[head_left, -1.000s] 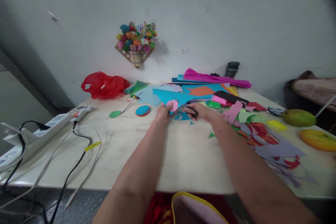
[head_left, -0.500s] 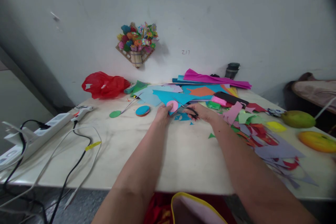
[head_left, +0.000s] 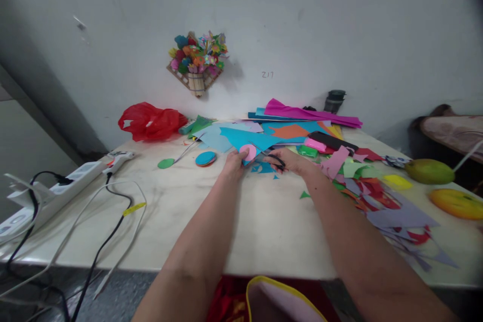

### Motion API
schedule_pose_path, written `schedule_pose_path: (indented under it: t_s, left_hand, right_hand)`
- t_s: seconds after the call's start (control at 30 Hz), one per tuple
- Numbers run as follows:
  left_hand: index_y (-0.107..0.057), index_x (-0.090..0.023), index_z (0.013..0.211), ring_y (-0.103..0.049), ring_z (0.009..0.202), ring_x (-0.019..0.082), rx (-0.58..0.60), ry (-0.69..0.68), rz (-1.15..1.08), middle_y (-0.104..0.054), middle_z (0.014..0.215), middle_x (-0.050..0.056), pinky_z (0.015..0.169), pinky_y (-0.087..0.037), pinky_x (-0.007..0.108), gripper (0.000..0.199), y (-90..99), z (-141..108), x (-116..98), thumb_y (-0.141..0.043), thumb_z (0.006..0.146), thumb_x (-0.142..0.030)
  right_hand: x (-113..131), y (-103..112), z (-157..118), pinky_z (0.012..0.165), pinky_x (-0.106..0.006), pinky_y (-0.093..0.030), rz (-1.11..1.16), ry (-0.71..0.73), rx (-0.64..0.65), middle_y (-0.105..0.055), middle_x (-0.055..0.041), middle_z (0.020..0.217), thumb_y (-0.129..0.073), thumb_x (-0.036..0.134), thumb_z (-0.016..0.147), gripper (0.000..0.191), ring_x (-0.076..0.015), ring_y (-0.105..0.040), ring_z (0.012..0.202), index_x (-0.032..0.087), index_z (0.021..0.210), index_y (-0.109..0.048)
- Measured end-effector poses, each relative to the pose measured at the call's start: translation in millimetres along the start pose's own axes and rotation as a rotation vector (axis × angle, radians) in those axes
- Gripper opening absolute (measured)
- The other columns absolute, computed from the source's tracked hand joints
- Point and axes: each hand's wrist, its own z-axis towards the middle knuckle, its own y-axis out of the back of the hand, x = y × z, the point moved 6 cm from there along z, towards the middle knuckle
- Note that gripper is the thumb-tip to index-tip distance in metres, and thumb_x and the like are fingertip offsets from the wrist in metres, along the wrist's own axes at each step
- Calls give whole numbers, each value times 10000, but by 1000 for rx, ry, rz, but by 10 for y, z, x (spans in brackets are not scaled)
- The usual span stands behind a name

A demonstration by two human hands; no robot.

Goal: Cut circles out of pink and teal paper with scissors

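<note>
My left hand (head_left: 234,161) is closed, pinching a pink paper circle (head_left: 248,152) flat against a blue paper sheet (head_left: 241,137). In my right hand (head_left: 289,159) is a pair of scissors (head_left: 278,161) with dark handles, its blades at the right edge of the blue sheet beside the circle. How far the blades are apart is too small to tell. Small blue paper scraps (head_left: 264,167) lie on the table just below the hands. Left of my left hand sits a stack of paper circles (head_left: 206,158), blue on top, and further left a green circle (head_left: 166,163).
Colourful paper scraps (head_left: 392,211) cover the table's right side, near two mango-like fruits (head_left: 430,171). A black phone-like object (head_left: 332,142) and rolled magenta paper (head_left: 313,113) lie behind. A red plastic bag (head_left: 151,122) and a power strip (head_left: 53,198) with cables are on the left.
Hardly anything differs. Both hands, the pink circle, the blue sheet and the scissors stay in nearly the same place; the whole view shifts very slightly.
</note>
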Motion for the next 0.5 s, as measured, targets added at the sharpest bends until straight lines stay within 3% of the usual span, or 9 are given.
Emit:
schedule_pose_path:
  t_s: [0.5]
  left_hand:
    - [-602, -109, 809, -634, 599, 145, 5, 23, -7, -654, 720, 40, 512, -569, 248, 172, 8, -2, -5, -703, 712, -9]
  right_hand:
    - [-22, 11, -1, 371, -209, -328, 43, -34, 3, -517, 34, 483, -729, 401, 755, 351, -65, -434, 365, 174, 610, -502]
